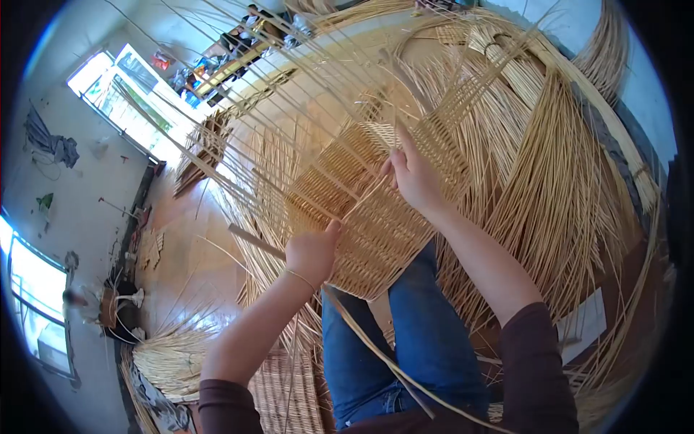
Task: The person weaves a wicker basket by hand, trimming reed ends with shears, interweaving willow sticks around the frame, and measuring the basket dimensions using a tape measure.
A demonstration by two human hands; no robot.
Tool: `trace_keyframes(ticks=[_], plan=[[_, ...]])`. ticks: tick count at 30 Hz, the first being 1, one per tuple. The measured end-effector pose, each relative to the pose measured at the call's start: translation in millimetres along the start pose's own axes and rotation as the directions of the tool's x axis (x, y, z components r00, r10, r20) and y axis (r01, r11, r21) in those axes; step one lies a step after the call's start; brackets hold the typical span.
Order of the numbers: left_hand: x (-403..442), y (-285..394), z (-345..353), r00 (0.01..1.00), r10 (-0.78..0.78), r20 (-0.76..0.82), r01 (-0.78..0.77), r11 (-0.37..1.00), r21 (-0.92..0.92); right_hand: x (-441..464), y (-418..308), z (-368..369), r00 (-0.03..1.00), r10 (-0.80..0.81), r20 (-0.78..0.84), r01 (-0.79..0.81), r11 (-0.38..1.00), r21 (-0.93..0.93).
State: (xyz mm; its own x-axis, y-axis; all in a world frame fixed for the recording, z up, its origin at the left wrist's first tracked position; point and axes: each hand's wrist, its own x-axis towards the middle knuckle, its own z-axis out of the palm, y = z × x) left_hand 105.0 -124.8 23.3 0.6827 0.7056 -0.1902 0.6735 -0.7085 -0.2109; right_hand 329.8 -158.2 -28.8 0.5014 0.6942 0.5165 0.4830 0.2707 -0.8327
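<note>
A half-woven wicker basket (383,246) rests against my thighs, its long upright stakes (289,94) fanning out toward the top left. My left hand (312,249) is closed on the near left corner of the woven edge, with the thumb on top. A thicker stick (254,240) sticks out to the left beside this hand; whether the hand grips it is hidden. On the right part of the same edge, my right hand (416,177) is closed, index finger pointing up along a stake. A long loose strand (376,354) curves down across my jeans.
Large bundles of willow rods (535,173) spread over the floor at the right. More rods (173,358) and a flat woven piece (285,390) lie at the lower left. A cluttered bench (235,65) stands by the far wall. White paper (582,325) lies at the right.
</note>
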Motion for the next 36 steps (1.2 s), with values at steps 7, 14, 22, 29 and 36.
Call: trace_keyframes(ticks=[7, 14, 22, 29, 36], plan=[[73, 25, -9, 0.997, -0.054, -0.061, -0.02, 0.571, -0.821, 29, -27, -19, 0.894, 0.318, 0.315, -0.302, 0.948, -0.099], [83, 37, 26, 0.882, -0.259, -0.394, -0.052, 0.778, -0.626, 72, -24, 66, 0.851, -0.483, 0.205, 0.524, 0.769, -0.366], [70, 31, -8, 0.963, 0.013, -0.27, -0.129, 0.899, -0.419, 50, 14, -23, 0.996, 0.091, -0.018, -0.09, 0.995, 0.03], [136, 58, -41, 0.923, 0.009, -0.384, -0.268, 0.731, -0.627, 61, 28, -35, 0.981, 0.081, -0.175, -0.113, 0.977, -0.18], [181, 72, -35, 0.993, -0.08, -0.085, -0.031, 0.518, -0.855, 91, 31, -29, 0.897, -0.359, 0.258, 0.441, 0.684, -0.581]])
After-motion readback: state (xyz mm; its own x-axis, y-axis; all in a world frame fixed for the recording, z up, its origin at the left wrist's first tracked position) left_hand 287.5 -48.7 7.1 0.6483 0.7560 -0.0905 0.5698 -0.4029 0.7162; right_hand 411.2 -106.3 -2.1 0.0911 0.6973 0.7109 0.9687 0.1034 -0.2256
